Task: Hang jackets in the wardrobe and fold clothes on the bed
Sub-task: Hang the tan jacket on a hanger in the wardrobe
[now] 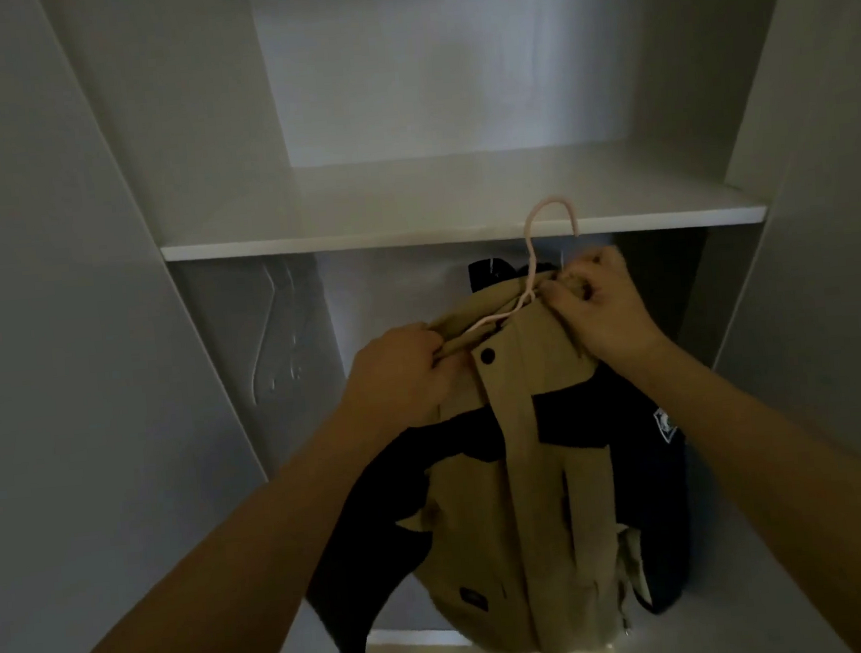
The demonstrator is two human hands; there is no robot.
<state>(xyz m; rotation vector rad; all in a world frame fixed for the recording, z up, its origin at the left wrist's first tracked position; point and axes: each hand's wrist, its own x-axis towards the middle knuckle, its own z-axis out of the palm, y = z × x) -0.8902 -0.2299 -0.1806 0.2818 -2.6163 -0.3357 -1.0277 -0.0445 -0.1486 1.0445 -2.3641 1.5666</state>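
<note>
One tan-and-black jacket (514, 500) hangs on one pink hanger (536, 261), held up before the wardrobe (203, 344), below its one shelf (462, 233). Two hands grasp the collar: left hand (401, 370) and right hand (597, 308), each clenched on fabric.

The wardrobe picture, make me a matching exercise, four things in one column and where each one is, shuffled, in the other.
Things:
1. pink hanger
2. left hand
3. right hand
4. white shelf

Places:
A. above the hanging space
B. gripping the tan jacket collar on the left
C. inside the jacket's neck, hook up
D. pinching the collar beside the hanger's neck

Pairs: 1-C, 2-B, 3-D, 4-A
</note>
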